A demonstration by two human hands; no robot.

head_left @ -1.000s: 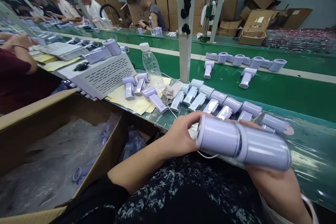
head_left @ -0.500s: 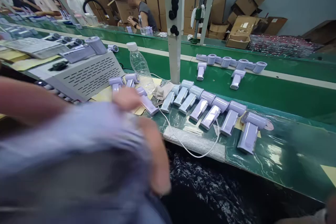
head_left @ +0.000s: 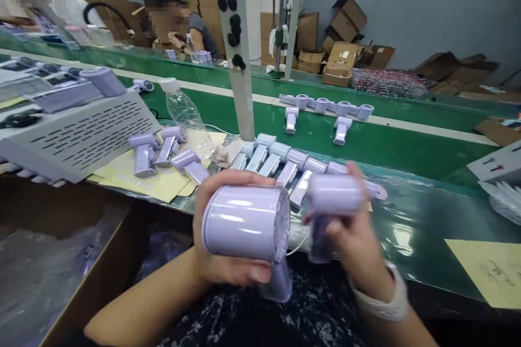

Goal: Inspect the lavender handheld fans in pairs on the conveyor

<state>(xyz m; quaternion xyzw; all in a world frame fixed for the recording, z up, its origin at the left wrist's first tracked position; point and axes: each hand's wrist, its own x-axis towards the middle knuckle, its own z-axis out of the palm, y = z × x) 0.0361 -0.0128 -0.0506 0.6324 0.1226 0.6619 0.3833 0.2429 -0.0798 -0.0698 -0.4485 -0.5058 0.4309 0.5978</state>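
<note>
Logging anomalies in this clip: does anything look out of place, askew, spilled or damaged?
The open brown cardboard boxes heaped before the grey wall look untidy: they sit at differing angles, one tilted on top. The clear plastic bottle seems to lean, perhaps through lens distortion. No spill shows.

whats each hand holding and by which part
The left hand holds a lilac device around its barrel; the right hand, a blurred second device near where barrel meets handle.

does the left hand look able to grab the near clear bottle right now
Probably not: the left hand is full with a lilac device, and other devices lie in front of the bottle.
</note>
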